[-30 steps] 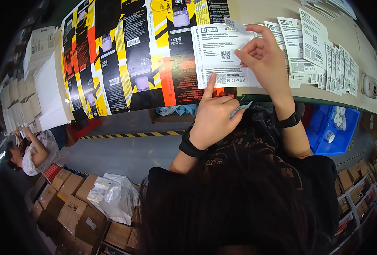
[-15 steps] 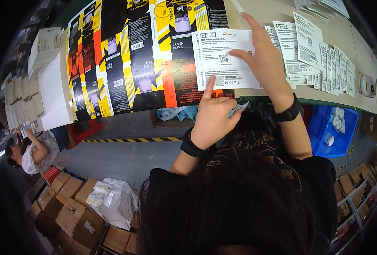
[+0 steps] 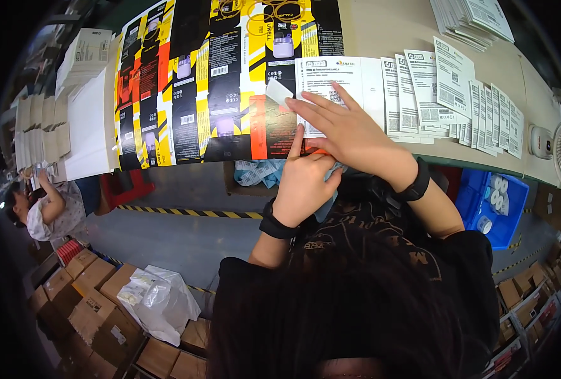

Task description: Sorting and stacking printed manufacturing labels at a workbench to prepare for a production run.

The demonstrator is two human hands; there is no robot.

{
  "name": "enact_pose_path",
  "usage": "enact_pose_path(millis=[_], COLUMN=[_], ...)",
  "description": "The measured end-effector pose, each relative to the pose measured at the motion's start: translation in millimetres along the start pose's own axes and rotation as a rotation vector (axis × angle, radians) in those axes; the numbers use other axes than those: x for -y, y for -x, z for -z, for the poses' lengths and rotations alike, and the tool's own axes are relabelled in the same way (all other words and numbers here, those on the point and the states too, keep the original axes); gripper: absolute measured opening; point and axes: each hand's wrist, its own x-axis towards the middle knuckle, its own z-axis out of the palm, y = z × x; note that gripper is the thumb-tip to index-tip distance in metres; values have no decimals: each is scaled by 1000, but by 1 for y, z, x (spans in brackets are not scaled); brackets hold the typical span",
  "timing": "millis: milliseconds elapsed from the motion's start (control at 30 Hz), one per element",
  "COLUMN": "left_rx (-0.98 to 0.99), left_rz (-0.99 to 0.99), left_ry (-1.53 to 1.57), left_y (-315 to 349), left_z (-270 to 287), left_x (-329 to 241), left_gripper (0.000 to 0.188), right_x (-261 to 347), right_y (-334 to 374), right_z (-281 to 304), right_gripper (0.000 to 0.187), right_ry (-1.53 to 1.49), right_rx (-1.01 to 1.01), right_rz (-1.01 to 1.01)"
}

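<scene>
The top printed white sheet (image 3: 321, 74) lies face up on the worktop (image 3: 391, 25), its left side on the flattened black, yellow and orange carton blanks (image 3: 226, 82). The right hand (image 3: 365, 139) is palm down across the sheet, its grip spread, fingers pointing left past the sheet's edge. A small white slip (image 3: 279, 93) sits at the leading fingertips; whether it is pinched or merely touched cannot be determined. The left hand (image 3: 305, 183) is curled with the index finger extended to the sheet's lower left edge; whether its thumb side pinches anything cannot be told. In judgement, sound handling here calls for the left index finger to anchor that edge lightly while the right hand bears evenly, without dragging the sheet askew. The slip is best guided by its edge, since a careless sweep could crease it or slide it beneath the sheet. The overlapping row of printed sheets (image 3: 422, 88) lies just right and warrants elbow and wrist clearance. Rubber bands (image 3: 274, 19) rest on the blanks at the far side, away from both hands.
</scene>
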Motion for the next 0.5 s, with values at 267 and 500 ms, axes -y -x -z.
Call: enact_pose_path(millis=[267, 500], left_rx=[149, 132], left_rz=[63, 46], left_ry=[-40, -59], left_y=[-4, -3], left_z=[13, 11], left_x=[-7, -7], left_gripper=[14, 14], right_x=[-3, -7], right_y=[27, 45], right_z=[30, 55], right_gripper=[66, 49], right_ry=[128, 172], right_rx=[69, -56], right_rz=[-158, -230])
